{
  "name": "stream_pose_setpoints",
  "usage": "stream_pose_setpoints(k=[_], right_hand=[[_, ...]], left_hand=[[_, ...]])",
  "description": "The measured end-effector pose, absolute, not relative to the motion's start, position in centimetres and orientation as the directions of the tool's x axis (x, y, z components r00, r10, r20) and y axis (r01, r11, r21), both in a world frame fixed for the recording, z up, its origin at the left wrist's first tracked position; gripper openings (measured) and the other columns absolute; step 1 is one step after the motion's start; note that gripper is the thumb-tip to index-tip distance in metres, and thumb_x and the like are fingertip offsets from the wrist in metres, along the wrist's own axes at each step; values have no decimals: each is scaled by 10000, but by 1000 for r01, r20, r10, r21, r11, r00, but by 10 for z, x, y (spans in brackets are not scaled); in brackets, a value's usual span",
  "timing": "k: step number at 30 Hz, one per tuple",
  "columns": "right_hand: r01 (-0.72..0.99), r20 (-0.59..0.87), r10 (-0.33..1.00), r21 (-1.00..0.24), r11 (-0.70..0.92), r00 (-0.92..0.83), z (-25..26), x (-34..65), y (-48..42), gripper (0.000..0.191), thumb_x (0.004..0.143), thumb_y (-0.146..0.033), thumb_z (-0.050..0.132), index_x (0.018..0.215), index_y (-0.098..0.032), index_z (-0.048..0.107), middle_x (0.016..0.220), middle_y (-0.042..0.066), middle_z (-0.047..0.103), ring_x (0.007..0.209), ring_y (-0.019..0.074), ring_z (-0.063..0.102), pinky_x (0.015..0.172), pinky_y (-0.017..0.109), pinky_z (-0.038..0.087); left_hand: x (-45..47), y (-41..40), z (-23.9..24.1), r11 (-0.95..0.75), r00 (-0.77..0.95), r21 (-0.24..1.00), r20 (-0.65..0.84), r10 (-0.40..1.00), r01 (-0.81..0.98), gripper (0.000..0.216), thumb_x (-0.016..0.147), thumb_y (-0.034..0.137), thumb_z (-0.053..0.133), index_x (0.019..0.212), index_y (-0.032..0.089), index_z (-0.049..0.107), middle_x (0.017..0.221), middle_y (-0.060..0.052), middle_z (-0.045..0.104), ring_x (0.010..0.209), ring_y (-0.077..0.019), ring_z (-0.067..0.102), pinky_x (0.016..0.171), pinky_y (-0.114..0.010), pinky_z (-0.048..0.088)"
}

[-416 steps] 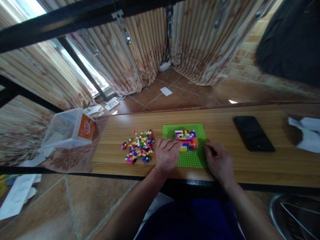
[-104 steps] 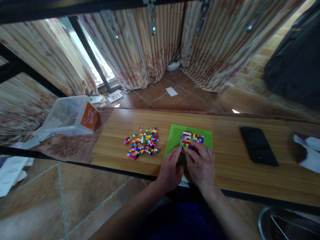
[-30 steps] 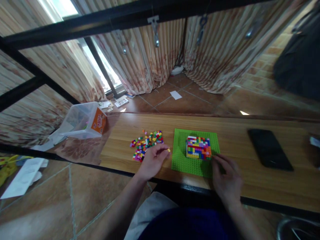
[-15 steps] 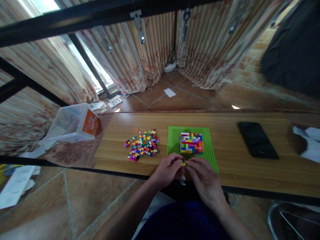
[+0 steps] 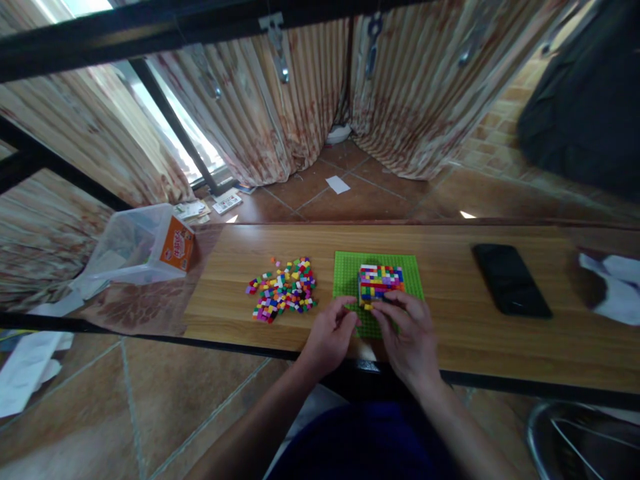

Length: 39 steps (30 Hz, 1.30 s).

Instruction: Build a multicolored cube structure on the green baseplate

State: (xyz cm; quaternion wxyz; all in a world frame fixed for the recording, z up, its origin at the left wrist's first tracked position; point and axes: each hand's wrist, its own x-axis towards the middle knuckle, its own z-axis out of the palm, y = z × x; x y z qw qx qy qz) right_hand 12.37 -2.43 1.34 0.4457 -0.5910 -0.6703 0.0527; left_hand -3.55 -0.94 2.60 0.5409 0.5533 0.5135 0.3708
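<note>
Right hand (image 5: 409, 337) is pinching a yellow brick (image 5: 367, 307) toward the near baseplate (image 5: 345, 270) edge. I'm seeing left hand (image 5: 327, 337) half-curled, empty.

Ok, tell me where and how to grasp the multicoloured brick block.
Probably by its left and right sides, coming from above: the multicoloured brick block stands raised on the green studded baseplate, with bare studs either side. The right hand covers its near right corner, so set the grip farther back.
</note>
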Motion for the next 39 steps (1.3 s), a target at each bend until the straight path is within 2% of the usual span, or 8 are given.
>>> stream_pose_setpoints(k=[8,13,18,23,27,39], right_hand=[[796,568,821,-525,302,64,8,122,-15,151,920,-291,600,944,-259,746,1105,78,638,999,226,569,834,418,493],[807,596,800,-505,305,71,7,121,-14,132,910,-272,615,938,-253,743,1084,75,644,986,221,575,834,409,489],[819,611,789,-486,305,69,7,120,-14,121,913,-252,607,941,-250,724,1093,73,639,986,215,580,842,400,479],[862,632,775,-401,311,14,8,119,-18,133,917,-230,608,988,-245,719,1133,79,638,1005,213,581,853,390,473],[892,630,776,-338,300,-22,6,116,-21,152,918,-228,611,1013,-245,729,1208,90,629,1094,236,566,909,415,455],[893,621,784,-336,299,-28,0,117,-23,181,912,-228,622,1040,-275,740,1273,82,611,1148,241,553,957,425,433]], left_hand=[[-33,-19,26,29,222,942,-108,969,334,416,897,227,519,1302,150,574,1009,-88,728,883,-196,671,823,-340,542],[-31,-22,32,-5,278,923,-111,954,384,464,915,231,488,1370,148,525,984,-79,735,838,-199,677,813,-350,540],[-29,-24,32,-52,299,899,-89,950,434,504,923,236,471,1420,151,467,998,-85,737,882,-221,689,833,-377,541],[-29,-24,28,-75,315,882,-86,945,465,530,926,241,469,1445,141,430,1049,-101,736,944,-237,689,878,-404,539],[-28,-25,28,-74,321,879,-92,943,471,524,931,235,456,1447,149,423,1078,-101,731,988,-236,687,911,-406,536],[-28,-25,29,-67,324,875,-106,940,479,520,932,230,449,1444,146,422,1100,-105,723,1010,-235,680,946,-418,528]])
